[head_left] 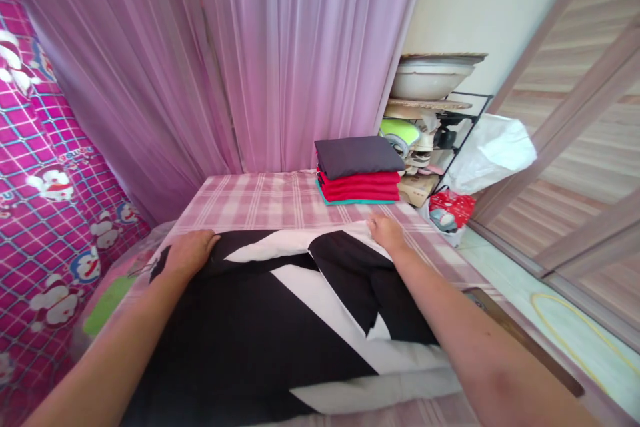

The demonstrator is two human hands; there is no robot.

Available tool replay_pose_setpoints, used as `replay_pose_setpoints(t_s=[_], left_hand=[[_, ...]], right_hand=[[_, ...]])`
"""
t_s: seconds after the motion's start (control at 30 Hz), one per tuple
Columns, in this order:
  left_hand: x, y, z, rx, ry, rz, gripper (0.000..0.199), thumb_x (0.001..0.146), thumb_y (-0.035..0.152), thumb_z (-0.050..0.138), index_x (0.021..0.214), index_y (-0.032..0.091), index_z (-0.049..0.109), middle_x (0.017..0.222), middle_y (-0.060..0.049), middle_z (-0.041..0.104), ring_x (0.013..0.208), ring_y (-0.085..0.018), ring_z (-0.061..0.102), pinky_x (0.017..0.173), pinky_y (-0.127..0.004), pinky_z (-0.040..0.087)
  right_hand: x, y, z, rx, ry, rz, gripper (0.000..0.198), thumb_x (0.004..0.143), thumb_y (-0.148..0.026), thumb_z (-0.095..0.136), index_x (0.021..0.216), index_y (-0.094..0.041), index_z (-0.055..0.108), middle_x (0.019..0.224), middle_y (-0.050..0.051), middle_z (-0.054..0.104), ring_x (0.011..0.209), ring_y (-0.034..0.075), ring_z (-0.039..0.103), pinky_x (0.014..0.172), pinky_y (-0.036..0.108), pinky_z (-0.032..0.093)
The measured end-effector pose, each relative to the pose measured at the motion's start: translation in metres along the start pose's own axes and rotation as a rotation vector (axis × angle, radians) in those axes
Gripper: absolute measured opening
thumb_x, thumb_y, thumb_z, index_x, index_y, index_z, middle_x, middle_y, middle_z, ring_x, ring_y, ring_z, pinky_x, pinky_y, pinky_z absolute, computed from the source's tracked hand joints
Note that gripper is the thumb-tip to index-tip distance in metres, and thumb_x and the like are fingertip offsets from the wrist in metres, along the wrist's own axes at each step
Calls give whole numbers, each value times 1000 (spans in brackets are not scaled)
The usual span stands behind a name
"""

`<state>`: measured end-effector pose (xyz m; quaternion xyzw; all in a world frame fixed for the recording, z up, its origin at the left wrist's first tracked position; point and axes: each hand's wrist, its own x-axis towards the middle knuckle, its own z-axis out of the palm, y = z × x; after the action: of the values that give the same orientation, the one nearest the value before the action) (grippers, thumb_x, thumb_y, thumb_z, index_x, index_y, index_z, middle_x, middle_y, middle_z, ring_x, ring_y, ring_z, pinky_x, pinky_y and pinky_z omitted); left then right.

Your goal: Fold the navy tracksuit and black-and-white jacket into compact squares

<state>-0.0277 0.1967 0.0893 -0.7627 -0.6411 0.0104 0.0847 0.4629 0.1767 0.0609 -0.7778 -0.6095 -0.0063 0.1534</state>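
A black-and-white shirt [250,327] lies spread over the pink plaid table cover [255,200], its far edge running between my two hands. What looks like a sleeve [350,273] is folded inward over its right side. My left hand [194,250] grips the far left corner, fingers curled round the cloth. At the far right edge, my right hand [386,232] pinches the white part of the fabric. Beyond the shirt stands a stack of folded clothes, with a dark grey piece [360,157] on top of red ones [360,187] and a teal one at the bottom.
Purple curtains [300,47] hang behind the table. A rack [463,127] at the right carries a white basin [433,80] and other goods. A phone-like brown object [520,337] lies by my right forearm. Pink patterned cloth [45,213] hangs at the left.
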Motion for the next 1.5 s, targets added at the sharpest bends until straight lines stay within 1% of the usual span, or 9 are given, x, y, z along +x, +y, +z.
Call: replay_pose_setpoints(t_s=[0.13, 0.27, 0.4, 0.53, 0.77, 0.93, 1.13, 1.33, 1.5], left_hand=[[4, 14, 14, -46, 1, -17, 50, 93, 35, 32, 125, 14, 63, 127, -18, 66, 118, -33, 60, 98, -47, 44], [2, 44, 9, -193, 23, -8, 56, 96, 41, 27, 142, 19, 50, 149, -11, 50, 140, -31, 41, 114, -56, 28], [-6, 79, 13, -270, -90, 8, 62, 94, 60, 30, 151, 36, 36, 161, -4, 31, 148, -36, 25, 112, -72, 15], [-13, 90, 33, -233, -184, -10, 72, 90, 69, 31, 154, 35, 29, 164, -8, 22, 150, -37, 17, 110, -77, 9], [-7, 74, 26, -269, -293, -24, 68, 93, 62, 25, 153, 31, 32, 163, -7, 24, 149, -34, 21, 113, -70, 18], [-15, 30, 23, -68, 39, -65, 68, 93, 56, 32, 146, 16, 46, 155, -16, 41, 145, -36, 30, 116, -60, 18], [-30, 14, 55, -81, -32, -170, 78, 88, 62, 33, 150, 15, 40, 156, -19, 37, 144, -40, 29, 112, -64, 21], [-29, 26, 58, -112, -95, -235, 81, 86, 68, 31, 151, 19, 39, 159, -17, 33, 147, -40, 24, 112, -67, 17], [-24, 19, 48, -133, -166, -234, 84, 85, 68, 34, 152, 17, 36, 159, -17, 31, 147, -42, 22, 112, -70, 17]], right_hand=[[-2, -20, -13, -72, 1, -175, 47, 92, -23, 46, 137, -15, 56, 134, 17, 62, 121, 30, 59, 103, 42, 43], [-4, -49, -33, 14, 36, -388, 56, 97, -38, 40, 151, -23, 40, 154, 10, 43, 141, 27, 39, 114, 47, 33], [-38, -80, -16, -44, -278, -493, 62, 97, -58, 36, 153, -31, 35, 161, 10, 28, 147, 35, 25, 114, 65, 21], [-66, -88, 9, -152, -431, -527, 66, 97, -63, 30, 154, -31, 32, 162, 11, 27, 148, 36, 20, 113, 70, 11], [-64, -86, 7, -137, -441, -514, 69, 96, -66, 24, 155, -30, 29, 162, 11, 25, 149, 36, 18, 113, 68, 11], [-59, -82, -1, -73, -423, -507, 65, 97, -63, 23, 153, -31, 35, 161, 10, 30, 147, 33, 24, 114, 64, 15], [-47, -51, 7, -127, -275, -224, 65, 98, -60, 22, 152, -27, 36, 161, 15, 28, 148, 33, 21, 114, 66, 11], [-43, -48, 14, -87, -333, -229, 64, 98, -60, 26, 151, -27, 38, 161, 13, 29, 149, 32, 20, 113, 66, 14], [-40, -23, -17, 116, -352, -260, 54, 96, -48, 43, 143, -23, 52, 155, 11, 42, 144, 26, 35, 117, 45, 27]])
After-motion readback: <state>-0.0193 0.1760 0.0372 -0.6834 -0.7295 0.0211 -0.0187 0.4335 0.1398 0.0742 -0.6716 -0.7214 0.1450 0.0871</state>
